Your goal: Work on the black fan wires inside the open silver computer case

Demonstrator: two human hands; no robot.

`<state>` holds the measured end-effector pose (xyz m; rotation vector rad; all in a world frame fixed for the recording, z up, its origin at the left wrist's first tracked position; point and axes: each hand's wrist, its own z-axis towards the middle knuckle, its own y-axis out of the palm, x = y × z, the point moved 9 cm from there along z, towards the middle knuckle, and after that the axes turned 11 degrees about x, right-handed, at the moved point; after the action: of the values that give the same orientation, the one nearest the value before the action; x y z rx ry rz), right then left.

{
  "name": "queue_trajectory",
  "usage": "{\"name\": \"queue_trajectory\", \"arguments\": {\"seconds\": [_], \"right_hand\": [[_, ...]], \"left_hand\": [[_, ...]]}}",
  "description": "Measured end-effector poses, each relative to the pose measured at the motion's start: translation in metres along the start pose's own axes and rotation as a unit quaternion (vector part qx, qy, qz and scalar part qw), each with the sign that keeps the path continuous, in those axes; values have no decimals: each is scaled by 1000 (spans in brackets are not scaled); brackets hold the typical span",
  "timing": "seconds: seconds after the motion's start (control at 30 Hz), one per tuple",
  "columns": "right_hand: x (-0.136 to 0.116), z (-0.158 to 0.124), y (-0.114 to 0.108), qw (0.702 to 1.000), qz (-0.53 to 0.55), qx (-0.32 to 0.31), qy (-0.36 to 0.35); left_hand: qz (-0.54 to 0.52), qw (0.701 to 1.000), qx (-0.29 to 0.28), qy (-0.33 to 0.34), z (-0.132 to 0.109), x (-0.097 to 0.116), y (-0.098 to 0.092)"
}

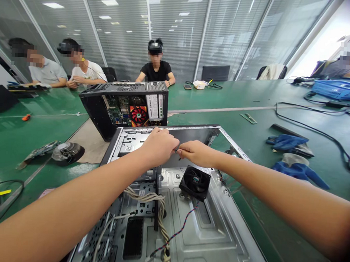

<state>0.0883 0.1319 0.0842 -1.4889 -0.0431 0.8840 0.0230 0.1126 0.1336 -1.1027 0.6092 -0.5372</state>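
An opened metal computer case [230,234] lies on its side in front of me. Over its far part, my left hand [159,146] is closed in a fist-like grip. My right hand [197,153] is pinched shut just beside it, the fingertips of both almost meeting. Something small and dark shows between them, too little of it to name. Inside the case, below my right hand, a black cooling fan [194,183] sits tilted, its thin twisted red-and-blue cable [183,228] trailing toward me. A bundle of beige cables [162,210] runs along the case floor.
Behind the case stands an upright black computer tower [95,111] with its side open. Loose parts [68,152] lie at left. Blue-grey gloves [290,144], black cables [313,130] and a blue basket [339,90] are at right. Several people sit around the green table [192,96].
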Motion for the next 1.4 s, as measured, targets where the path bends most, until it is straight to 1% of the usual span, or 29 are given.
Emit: {"name": "queue_trajectory", "arguments": {"seconds": [0.13, 0.57, 0.77, 1.0, 1.23, 1.4], "right_hand": [[0, 0, -1, 1000, 1, 5, 3], [-3, 0, -4, 1000, 1, 17, 1], [-5, 0, -5, 1000, 5, 22, -15], [-4, 1, -7, 1000, 19, 21, -4], [-4, 1, -6, 999, 24, 21, -6], [-4, 1, -7, 999, 20, 25, -8]], "left_hand": [[3, 1000, 5, 4, 0, 0, 0], [9, 1000, -26, 6, 1, 2, 5], [13, 1000, 4, 0, 1, -2, 2], [19, 1000, 20, -2, 1, -3, -3], [20, 1000, -3, -4, 2, -1, 0], [17, 1000, -6, 3, 2, -1, 1]]}}
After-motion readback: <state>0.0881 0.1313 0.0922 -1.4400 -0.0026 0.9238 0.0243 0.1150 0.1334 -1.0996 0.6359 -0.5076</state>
